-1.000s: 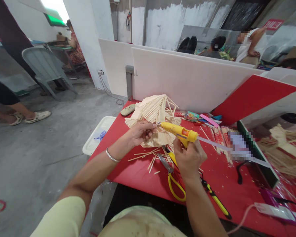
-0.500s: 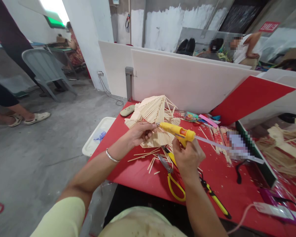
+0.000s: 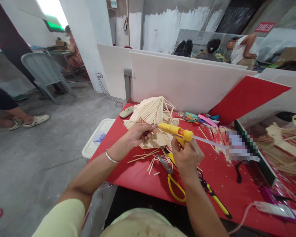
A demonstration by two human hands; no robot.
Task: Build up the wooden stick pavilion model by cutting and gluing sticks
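My right hand (image 3: 187, 154) is wrapped round the grip of a yellow glue gun (image 3: 172, 130), with a long clear glue stick (image 3: 208, 142) sticking out of its back. The gun's nozzle points left, at the fingertips of my left hand (image 3: 140, 134). That hand is closed in a pinch; what it holds, if anything, is too small to make out. Just behind and beneath my hands lies a structure of pale wooden sticks (image 3: 150, 110), with slanted roof-like faces and an open frame on its right side.
Loose sticks (image 3: 151, 164), yellow-handled scissors (image 3: 171, 179) and a yellow-black cutter (image 3: 218, 202) lie on the red table (image 3: 138, 177). A computer mouse (image 3: 126, 112) sits at the left edge. White boards (image 3: 182, 82) stand behind. A white lidded bin (image 3: 95, 141) is at the left.
The view has shifted very slightly. Both hands and the glue gun keep almost the same pose, the nozzle still at my left fingertips.
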